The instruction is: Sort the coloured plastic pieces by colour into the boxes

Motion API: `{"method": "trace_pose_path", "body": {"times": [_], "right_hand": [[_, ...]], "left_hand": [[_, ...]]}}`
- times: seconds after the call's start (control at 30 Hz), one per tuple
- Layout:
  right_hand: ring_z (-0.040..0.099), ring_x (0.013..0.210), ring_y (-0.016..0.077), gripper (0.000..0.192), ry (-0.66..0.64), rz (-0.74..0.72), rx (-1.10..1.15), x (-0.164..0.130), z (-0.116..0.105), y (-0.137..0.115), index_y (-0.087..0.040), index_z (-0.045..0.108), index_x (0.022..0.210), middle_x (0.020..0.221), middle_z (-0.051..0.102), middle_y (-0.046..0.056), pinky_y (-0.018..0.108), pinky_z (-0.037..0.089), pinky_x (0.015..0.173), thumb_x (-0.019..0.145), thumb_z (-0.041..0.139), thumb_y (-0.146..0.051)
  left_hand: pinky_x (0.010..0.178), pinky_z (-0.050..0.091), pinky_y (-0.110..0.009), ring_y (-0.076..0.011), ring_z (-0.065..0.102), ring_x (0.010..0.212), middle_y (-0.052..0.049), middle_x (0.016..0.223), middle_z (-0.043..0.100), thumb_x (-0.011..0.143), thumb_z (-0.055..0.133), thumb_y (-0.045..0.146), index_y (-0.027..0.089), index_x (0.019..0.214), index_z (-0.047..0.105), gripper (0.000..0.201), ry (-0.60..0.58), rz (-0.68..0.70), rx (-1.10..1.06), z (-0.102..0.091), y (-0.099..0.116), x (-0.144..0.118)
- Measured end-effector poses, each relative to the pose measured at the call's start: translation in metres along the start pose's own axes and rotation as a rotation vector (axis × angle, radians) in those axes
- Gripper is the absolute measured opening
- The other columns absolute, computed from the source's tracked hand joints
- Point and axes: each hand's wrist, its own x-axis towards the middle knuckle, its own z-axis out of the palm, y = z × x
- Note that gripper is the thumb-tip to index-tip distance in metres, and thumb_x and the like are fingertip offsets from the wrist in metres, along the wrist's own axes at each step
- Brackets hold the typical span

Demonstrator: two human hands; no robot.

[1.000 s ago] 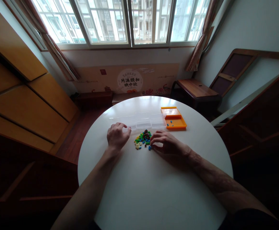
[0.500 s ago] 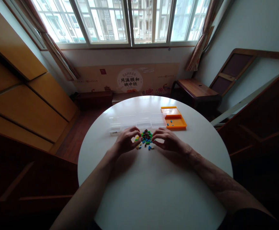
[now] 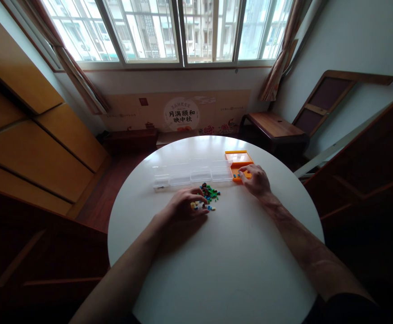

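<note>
On the white round table lies a loose pile of small toy building bricks (image 3: pixel 210 193), green, blue, dark brown and yellow. My left hand (image 3: pixel 185 201) is at the pile's left and near side, fingers curved and apart, with a few bricks showing between them. My right hand (image 3: pixel 256 181) is over the near compartment of an orange tray (image 3: pixel 238 151). Its thumb and index finger are pinched close together; whatever is between them is too small to make out. Small blue bricks (image 3: pixel 235 175) lie in the tray beside those fingertips.
A clear plastic compartment box (image 3: pixel 182 179) stretches behind the pile, its right end against the orange tray. The round white table (image 3: pixel 223 265) has its far edge below a windowed wall. A wooden stool (image 3: pixel 273 124) stands beyond the table on the right.
My right hand has moved from the pile to the right and away from me, over the orange tray. My left hand has shifted slightly right and nearer me, still at the pile.
</note>
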Motion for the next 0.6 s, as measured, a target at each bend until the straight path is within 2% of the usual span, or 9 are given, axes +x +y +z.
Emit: {"method": "trace_pose_path", "body": {"times": [0.13, 0.3, 0.47, 0.6], "right_hand": [[0.069, 0.1, 0.0312, 0.016, 0.0, -0.053, 0.045, -0.002, 0.003, -0.013, -0.022, 0.076, 0.102, 0.107, 0.08, 0.009, 0.049, 0.054, 0.098, 0.1, 0.062, -0.029], [0.069, 0.103, 0.0311, 0.013, -0.031, -0.206, 0.132, -0.007, 0.004, -0.036, -0.023, 0.077, 0.103, 0.106, 0.078, 0.009, 0.05, 0.055, 0.1, 0.102, 0.064, -0.026], [0.07, 0.102, 0.0273, 0.011, -0.167, -0.517, 0.271, -0.013, -0.003, -0.058, -0.025, 0.077, 0.111, 0.11, 0.079, 0.007, 0.046, 0.058, 0.096, 0.105, 0.068, -0.025], [0.071, 0.103, 0.0264, 0.021, -0.216, -0.703, 0.319, -0.018, -0.009, -0.074, -0.026, 0.074, 0.123, 0.116, 0.079, 0.008, 0.044, 0.059, 0.091, 0.104, 0.076, -0.032]], "left_hand": [[0.084, 0.057, -0.029, -0.0181, 0.074, 0.093, -0.005, 0.108, 0.079, 0.095, 0.08, 0.032, 0.029, 0.103, 0.086, 0.01, 0.007, -0.008, -0.046, 0.001, 0.006, -0.002], [0.085, 0.058, -0.028, -0.0175, 0.075, 0.093, -0.004, 0.106, 0.08, 0.097, 0.077, 0.025, 0.03, 0.1, 0.086, 0.01, 0.04, -0.022, -0.048, 0.006, 0.007, -0.002], [0.087, 0.06, -0.031, -0.0195, 0.076, 0.093, -0.008, 0.104, 0.079, 0.097, 0.082, 0.033, 0.024, 0.101, 0.085, 0.01, 0.111, 0.005, -0.12, 0.01, -0.003, 0.002], [0.086, 0.063, -0.034, -0.0205, 0.077, 0.092, -0.011, 0.103, 0.078, 0.098, 0.083, 0.039, 0.02, 0.105, 0.085, 0.02, 0.209, -0.069, -0.279, 0.009, 0.0, 0.008]]}}
